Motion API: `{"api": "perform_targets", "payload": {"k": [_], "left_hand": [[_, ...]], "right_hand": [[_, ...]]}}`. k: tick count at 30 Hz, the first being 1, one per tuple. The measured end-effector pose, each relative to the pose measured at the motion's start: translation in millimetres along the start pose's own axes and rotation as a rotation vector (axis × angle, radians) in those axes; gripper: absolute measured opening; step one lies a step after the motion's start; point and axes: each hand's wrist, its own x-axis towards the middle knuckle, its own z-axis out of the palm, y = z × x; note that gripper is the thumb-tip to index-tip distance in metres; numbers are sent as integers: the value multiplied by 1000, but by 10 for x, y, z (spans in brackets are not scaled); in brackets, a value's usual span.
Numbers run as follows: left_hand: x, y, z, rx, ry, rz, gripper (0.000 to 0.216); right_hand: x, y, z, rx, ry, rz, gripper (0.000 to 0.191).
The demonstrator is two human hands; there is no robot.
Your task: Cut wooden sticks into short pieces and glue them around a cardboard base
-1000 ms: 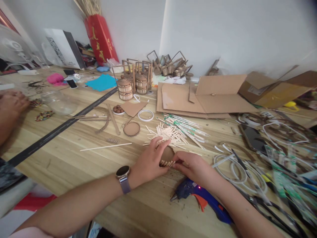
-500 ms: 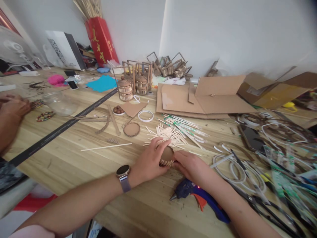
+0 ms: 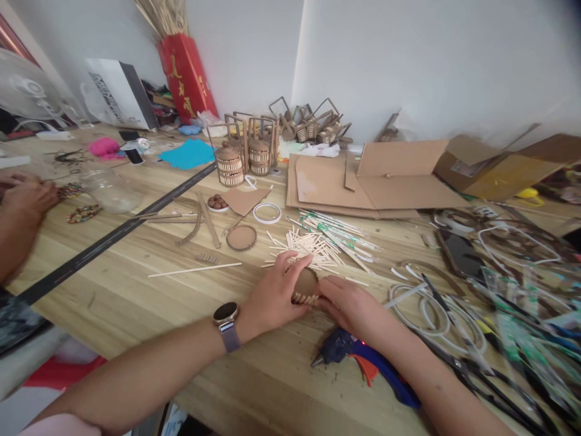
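Observation:
Between my hands is a small round cardboard base (image 3: pixel 307 283) with short wooden sticks standing along its near edge. My left hand (image 3: pixel 278 292) grips its left side, thumb in front and fingers over the far rim. At its right edge, the fingers of my right hand (image 3: pixel 347 303) are closed; whether they pinch the rim or a stick, my own fingers hide. Just beyond lies a pile of cut wooden sticks (image 3: pixel 313 245). Under my right forearm rests a blue glue gun (image 3: pixel 338 348) with an orange trigger and a lit red light. Another round cardboard base (image 3: pixel 241 237) lies farther left.
Finished small baskets (image 3: pixel 230 163) stand at the back, beside flattened cardboard (image 3: pixel 408 181). Scissors (image 3: pixel 476 369), white tubing coils (image 3: pixel 426 312) and a phone (image 3: pixel 458 251) crowd the right. Another person's hands (image 3: pixel 29 191) are at the far left, near a glass jar (image 3: pixel 109 189).
Almost nothing differs. Both hands stay around the round cardboard base, with only a very slight shift of my right hand.

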Motion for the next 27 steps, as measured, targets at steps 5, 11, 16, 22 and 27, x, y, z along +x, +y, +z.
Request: {"api": "perform_targets", "payload": {"k": [5,11,16,22,27], "left_hand": [[-4,-11,8,-13,6,-19,89],[-29,-19,-9,-25,6,-5,87],[-31,-9,-31,-44,13,-43,90],[-13,21,-15,-5,11,-122,101],[-22,57,-11,10,4,-126,95]], "right_hand": [[2,0,-8,-8,-7,9,15],[-44,-17,-118,2,39,18,24],[-209,-71,-313,-48,-15,118,21],[-568,-99,-405,-90,-369,477,26],[-719,-29,-304,117,-426,524,14]]}}
